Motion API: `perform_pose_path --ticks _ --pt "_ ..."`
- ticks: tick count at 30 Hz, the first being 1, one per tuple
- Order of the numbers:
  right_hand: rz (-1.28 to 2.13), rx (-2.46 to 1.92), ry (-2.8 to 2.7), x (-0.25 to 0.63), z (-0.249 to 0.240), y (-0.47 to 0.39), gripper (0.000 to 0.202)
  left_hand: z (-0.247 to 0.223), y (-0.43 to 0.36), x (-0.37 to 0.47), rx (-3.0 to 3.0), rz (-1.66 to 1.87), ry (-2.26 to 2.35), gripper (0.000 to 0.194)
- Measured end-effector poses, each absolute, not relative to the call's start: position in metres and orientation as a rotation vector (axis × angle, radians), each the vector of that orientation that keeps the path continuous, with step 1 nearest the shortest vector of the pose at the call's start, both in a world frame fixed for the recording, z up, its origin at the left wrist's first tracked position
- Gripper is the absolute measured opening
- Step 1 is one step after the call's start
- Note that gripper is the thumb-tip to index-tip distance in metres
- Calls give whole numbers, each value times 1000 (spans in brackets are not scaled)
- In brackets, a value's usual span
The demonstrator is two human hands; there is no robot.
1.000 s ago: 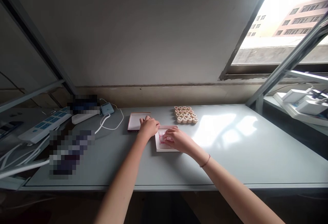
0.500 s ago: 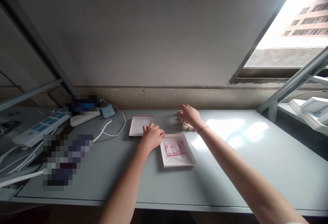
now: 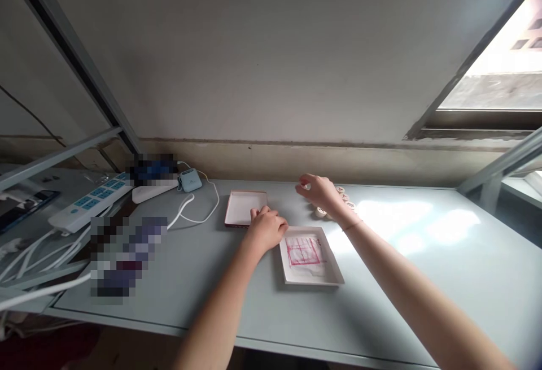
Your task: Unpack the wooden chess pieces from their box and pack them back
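Observation:
My left hand point(image 3: 266, 229) rests with bent, spread fingers between two shallow boxes. Its fingers are at the right edge of the farther white-lined box point(image 3: 239, 207), and its thumb side is by the top left corner of the nearer white box point(image 3: 288, 275). In the nearer box lies a pale sheet with a red grid point(image 3: 304, 252). Beyond it, my right hand point(image 3: 322, 194) is closed in a pinch, with a pale round chess piece point(image 3: 306, 186) partly visible in the fingers. Several round Chinese chess pieces point(image 3: 349, 205) with characters lie on the desk behind and beneath that hand.
The grey desk point(image 3: 169, 279) meets a wall at the back. On the left are a white power strip point(image 3: 91, 200), several white cables, a small blue device point(image 3: 190, 180) and blurred-out items. Metal frame bars stand at both sides, and a window point(image 3: 495, 93) is at the right.
The view has shifted, so the desk things appear farther right. My right hand has moved left off the pieces, uncovering several of them. My left hand stays by the two boxes.

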State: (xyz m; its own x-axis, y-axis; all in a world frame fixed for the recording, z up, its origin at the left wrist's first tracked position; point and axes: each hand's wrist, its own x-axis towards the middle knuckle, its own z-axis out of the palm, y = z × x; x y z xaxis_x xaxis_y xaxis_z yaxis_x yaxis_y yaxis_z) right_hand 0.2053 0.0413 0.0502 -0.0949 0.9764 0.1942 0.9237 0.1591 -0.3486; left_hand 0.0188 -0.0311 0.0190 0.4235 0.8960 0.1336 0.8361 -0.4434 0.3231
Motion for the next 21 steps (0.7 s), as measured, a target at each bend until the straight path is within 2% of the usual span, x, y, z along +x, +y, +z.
perform_pose_path --ticks 2,5,10,14,18,21 --pt "329 -1636 -1975 200 48 15 28 18 -30 20 2462 542 1530 24" --pt "555 -1450 -1866 194 41 -20 29 17 -29 23 2415 846 1359 46" --pt "868 -1238 -1669 193 30 -44 35 17 -31 26 2322 1024 1122 31" --pt "978 -1220 -1585 204 23 -43 42 23 -33 19 2208 940 1126 20" --pt "955 -1248 -1578 218 18 -38 44 30 -36 14 2266 696 1149 4" --pt "901 -1257 -1605 224 18 -37 40 31 -37 15 2406 528 1238 5"
